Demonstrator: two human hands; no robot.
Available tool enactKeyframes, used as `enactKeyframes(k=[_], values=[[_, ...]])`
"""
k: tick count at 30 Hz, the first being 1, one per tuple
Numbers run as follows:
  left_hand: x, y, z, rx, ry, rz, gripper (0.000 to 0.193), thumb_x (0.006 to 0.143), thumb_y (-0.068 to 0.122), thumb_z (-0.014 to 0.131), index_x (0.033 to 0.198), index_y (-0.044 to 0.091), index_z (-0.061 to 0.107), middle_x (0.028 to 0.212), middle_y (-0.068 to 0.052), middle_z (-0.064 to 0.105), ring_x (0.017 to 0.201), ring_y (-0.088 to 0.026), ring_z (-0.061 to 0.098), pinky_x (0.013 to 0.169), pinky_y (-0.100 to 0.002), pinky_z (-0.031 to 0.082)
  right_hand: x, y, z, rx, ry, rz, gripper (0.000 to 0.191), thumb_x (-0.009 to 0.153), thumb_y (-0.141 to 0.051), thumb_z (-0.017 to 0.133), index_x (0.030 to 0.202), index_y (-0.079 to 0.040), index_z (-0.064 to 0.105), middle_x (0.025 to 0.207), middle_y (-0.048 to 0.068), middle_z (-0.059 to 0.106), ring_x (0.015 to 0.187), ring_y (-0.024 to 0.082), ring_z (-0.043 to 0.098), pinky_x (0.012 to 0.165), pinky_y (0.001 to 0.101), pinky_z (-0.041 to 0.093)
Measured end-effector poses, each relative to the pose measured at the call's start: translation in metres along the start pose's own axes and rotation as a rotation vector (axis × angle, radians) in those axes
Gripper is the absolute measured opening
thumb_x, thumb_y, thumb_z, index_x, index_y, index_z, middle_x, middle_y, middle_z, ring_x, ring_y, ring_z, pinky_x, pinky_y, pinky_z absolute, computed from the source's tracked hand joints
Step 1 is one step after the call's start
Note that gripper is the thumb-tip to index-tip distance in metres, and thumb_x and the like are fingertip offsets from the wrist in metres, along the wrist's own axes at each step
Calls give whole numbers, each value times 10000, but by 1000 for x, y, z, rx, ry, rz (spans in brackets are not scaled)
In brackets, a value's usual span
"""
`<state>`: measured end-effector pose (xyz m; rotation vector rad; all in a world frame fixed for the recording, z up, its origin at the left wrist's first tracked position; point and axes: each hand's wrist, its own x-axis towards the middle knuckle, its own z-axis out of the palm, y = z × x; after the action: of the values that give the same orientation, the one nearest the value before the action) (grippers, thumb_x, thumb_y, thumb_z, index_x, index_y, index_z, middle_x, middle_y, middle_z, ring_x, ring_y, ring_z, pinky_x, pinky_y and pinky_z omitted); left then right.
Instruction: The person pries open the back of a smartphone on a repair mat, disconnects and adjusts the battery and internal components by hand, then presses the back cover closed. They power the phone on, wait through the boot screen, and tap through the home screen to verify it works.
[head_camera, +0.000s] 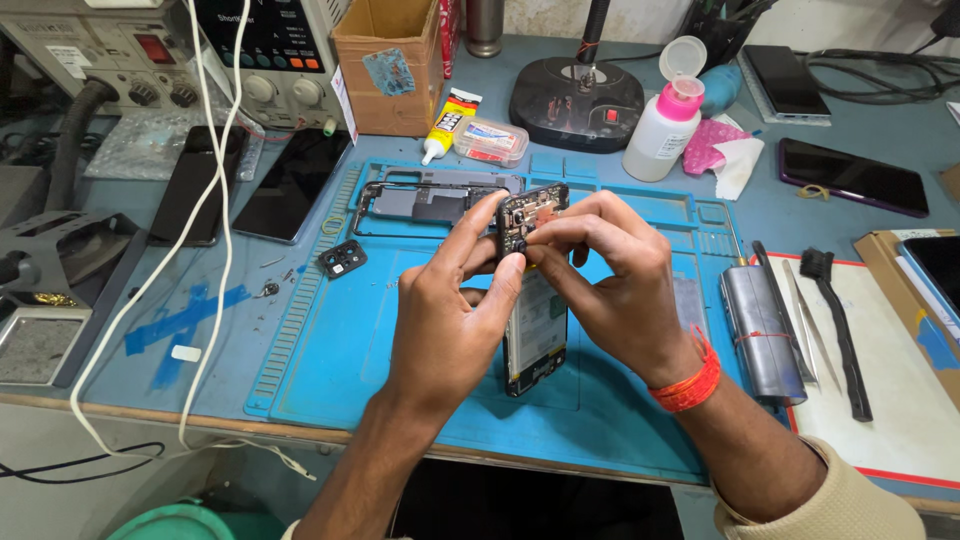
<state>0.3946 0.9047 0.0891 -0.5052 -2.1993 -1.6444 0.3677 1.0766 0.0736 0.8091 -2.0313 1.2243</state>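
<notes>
Over a blue repair mat (330, 340) at frame centre, we see the left hand (445, 320) and right hand (610, 280) pinching an opened phone (533, 300), its long axis upright between them, both equally close.

The blue work mat (330, 350) looks like matt rubber, the phone screens (853, 177) glossy glass, the box (385, 70) rough cardboard, the bottle (660, 135) smooth white plastic, the tweezers (805, 320) bare metal.
</notes>
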Motion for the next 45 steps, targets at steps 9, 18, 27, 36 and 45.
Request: enactKeyframes(k=[9, 18, 27, 36, 45], values=[[0, 3, 0, 8, -3, -22, 514, 960, 59, 655, 1459, 54, 533, 1055, -130, 808, 841, -101, 758, 586, -256, 620, -2, 0, 3, 10, 28, 7, 159, 900, 27, 791, 1025, -29, 711, 979, 66, 661, 770, 109, 633, 666, 245, 525], [0, 4, 0, 1, -5, 22, 503, 962, 47, 649, 1451, 41, 533, 1112, -144, 798, 937, -152, 800, 640, -266, 652, -4, -1, 4, -19, 63, -7, 159, 895, 21, 796, 1011, -29, 701, 974, 64, 652, 750, 105, 605, 641, 247, 506], [-3, 0, -1, -27, -7, 18, 500, 956, 44, 642, 1446, 43, 538, 1128, -147, 796, 961, -157, 795, 669, -275, 660, -8, -8, 7, -114, 84, -64, 197, 874, 3, 805, 1029, -60, 701, 991, 73, 672, 764, 127, 626, 629, 256, 504], [-13, 4, -7, -13, 6, -78, 508, 927, 53, 640, 1428, 68, 556, 1109, -130, 811, 902, -117, 778, 625, -273, 646, -18, -15, 11, -85, 135, 13, 190, 896, -23, 807, 1050, -71, 708, 986, 60, 659, 778, 124, 619, 662, 256, 515], [-23, -2, -12, -202, -46, -138, 504, 955, 41, 617, 1452, 68, 534, 1170, -138, 788, 999, -120, 739, 762, -281, 664, -23, -10, 9, 403, 139, 313, 632, 951, -35, 704, 1503, -56, 398, 1302, 93, 558, 1169, 157, 596, 984, 312, 557]])
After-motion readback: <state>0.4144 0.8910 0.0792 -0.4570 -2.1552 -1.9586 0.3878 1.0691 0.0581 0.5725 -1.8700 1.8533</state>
